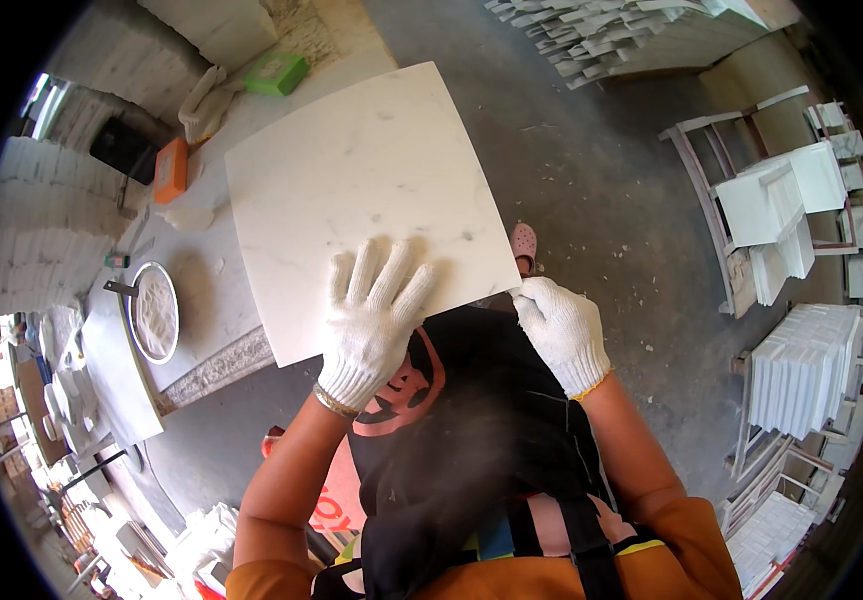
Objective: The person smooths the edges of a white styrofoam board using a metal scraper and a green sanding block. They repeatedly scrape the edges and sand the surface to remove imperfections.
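Note:
A large square white marble tile with faint grey veins lies on the workbench and juts past its right and front edges. My left hand, in a white knit glove, is pressed flat on the tile near its front edge, fingers spread. At the tile's near right corner is my right hand, gloved the same way. Its fingers are curled and the thumb is bent in against the corner. Whatever they may hold is hidden.
On the bench left of the tile stand a round metal bowl of white paste, an orange box and a green box. Racks of stacked white tiles line the right side. A pink clog shows below the tile.

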